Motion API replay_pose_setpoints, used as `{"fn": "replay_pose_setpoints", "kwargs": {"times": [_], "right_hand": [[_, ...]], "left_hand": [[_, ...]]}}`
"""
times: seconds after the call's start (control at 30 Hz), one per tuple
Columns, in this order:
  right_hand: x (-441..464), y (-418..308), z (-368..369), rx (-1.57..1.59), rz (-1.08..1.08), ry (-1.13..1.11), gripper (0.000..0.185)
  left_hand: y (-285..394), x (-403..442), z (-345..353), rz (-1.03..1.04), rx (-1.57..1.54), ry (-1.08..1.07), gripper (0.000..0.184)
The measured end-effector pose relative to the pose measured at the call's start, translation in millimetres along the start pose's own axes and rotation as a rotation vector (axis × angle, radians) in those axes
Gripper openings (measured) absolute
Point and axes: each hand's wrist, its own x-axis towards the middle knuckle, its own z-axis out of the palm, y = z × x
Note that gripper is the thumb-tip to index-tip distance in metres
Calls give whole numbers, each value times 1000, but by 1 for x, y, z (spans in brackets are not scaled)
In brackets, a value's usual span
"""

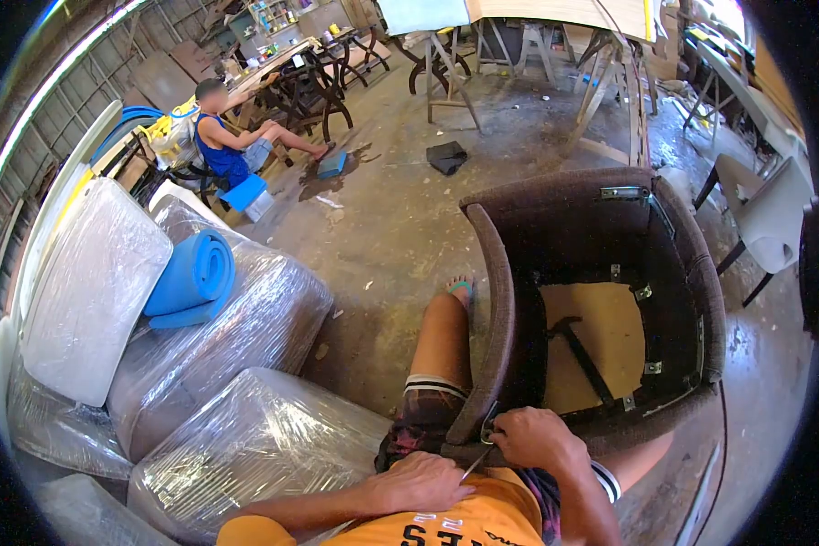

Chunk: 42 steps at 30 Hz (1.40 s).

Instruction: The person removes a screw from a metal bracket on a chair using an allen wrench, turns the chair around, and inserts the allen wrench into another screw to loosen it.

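A brown upholstered chair frame stands hollow side up against my legs. My right hand is closed at its near left corner, fingers pinched beside a small metal bracket; what they grip is hidden. Close to my shirt, my left hand has its fingers curled in. A thin metal shaft sticks out from it toward the corner; its other end is covered. Inside the frame a hammer lies on the tan bottom panel. More metal brackets line the inner walls.
Plastic-wrapped cushions fill the left side, with a rolled blue foam sheet on top. Another person sits farther back. A dark cloth lies on the floor. Grey chairs stand right; a trestle table is behind.
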Motion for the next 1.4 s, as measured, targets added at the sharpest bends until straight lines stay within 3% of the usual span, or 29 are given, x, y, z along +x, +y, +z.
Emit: {"fn": "replay_pose_setpoints", "kwargs": {"times": [1.4], "right_hand": [[2,3,2,6,-43,44,28]], "left_hand": [[-3,3,6,-1,68,1,57]]}}
